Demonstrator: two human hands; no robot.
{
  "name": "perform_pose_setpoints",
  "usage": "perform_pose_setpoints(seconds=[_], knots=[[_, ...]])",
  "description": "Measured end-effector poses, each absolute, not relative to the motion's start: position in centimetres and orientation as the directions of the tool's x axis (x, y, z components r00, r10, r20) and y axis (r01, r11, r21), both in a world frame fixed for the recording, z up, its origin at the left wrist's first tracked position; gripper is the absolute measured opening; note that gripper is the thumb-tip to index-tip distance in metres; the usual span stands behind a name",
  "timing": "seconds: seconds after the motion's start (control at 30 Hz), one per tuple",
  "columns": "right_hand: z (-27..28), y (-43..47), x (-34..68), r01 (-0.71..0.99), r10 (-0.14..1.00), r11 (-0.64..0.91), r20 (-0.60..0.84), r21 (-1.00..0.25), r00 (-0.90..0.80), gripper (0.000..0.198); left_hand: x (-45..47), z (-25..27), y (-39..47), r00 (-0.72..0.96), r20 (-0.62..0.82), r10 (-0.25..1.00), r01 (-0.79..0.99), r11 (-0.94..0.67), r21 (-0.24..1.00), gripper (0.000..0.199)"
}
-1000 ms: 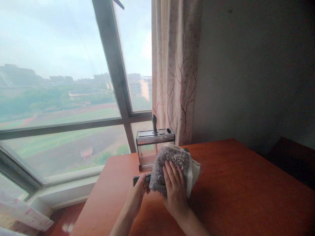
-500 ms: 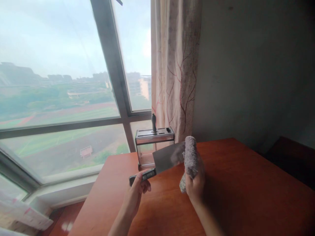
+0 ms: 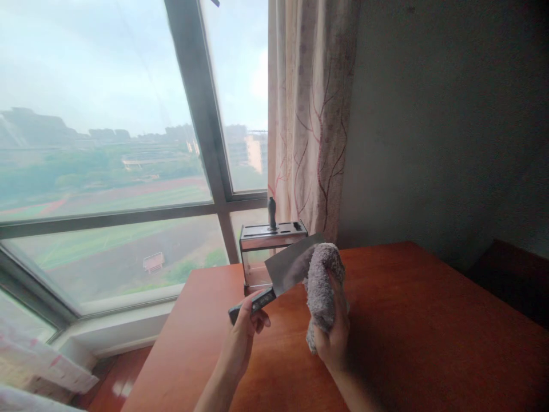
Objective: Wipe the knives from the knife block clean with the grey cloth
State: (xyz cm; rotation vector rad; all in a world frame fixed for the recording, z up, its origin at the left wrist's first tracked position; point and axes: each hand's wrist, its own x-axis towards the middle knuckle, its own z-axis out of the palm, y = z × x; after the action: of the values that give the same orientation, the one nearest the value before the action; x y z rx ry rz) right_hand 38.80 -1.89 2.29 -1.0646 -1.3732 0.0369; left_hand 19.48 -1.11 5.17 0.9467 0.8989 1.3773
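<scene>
My left hand point(image 3: 247, 329) is closed around the dark handle of a cleaver point(image 3: 291, 265), whose broad grey blade slants up to the right above the table. A fluffy grey cloth point(image 3: 321, 286) is bunched in my right hand point(image 3: 337, 326), with the fingers along its right side and the thumb at its lower end. The cloth overlaps the right end of the blade and hides that part. Behind the blade stands a knife block point(image 3: 274, 232) with clear sides and a slotted top, a dark-handled tool upright in it.
The reddish-brown wooden table point(image 3: 398, 320) spreads under both hands. A large window point(image 3: 107, 160) fills the left, with a patterned curtain point(image 3: 313, 114) behind the knife block and a grey wall point(image 3: 429, 126) to the right. A dark piece of furniture point(image 3: 510, 280) is at the far right.
The cloth has shifted a little left and lower along the blade, and my right hand has turned so more of it shows. The cleaver tilts more steeply upward. The view has moved slightly.
</scene>
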Motion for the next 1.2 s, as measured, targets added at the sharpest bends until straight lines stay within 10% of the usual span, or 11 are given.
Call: perform_pose_setpoints(seconds=[0.23, 0.77, 1.2], knots=[[3.1, -3.8, 35.2, 0.679, 0.552, 0.687, 0.794, -0.259, -0.255, 0.070, 19.9, 4.9, -1.4, 0.065, 0.004, 0.998, -0.339, 0.019, 0.941, 0.047], [3.9, -0.2, 40.6, 0.784, 0.551, 0.371, 0.798, -0.498, 0.246, 0.061, 19.4, 5.1, -1.4, 0.116, 0.012, 0.993, -0.221, 0.014, 0.975, 0.058], [4.8, -4.4, 34.5, 0.693, 0.605, 0.678, 0.722, -0.245, -0.337, 0.072, 19.6, 5.2, -1.4, 0.037, -0.123, 0.992, -0.478, 0.125, 0.869, 0.041]])
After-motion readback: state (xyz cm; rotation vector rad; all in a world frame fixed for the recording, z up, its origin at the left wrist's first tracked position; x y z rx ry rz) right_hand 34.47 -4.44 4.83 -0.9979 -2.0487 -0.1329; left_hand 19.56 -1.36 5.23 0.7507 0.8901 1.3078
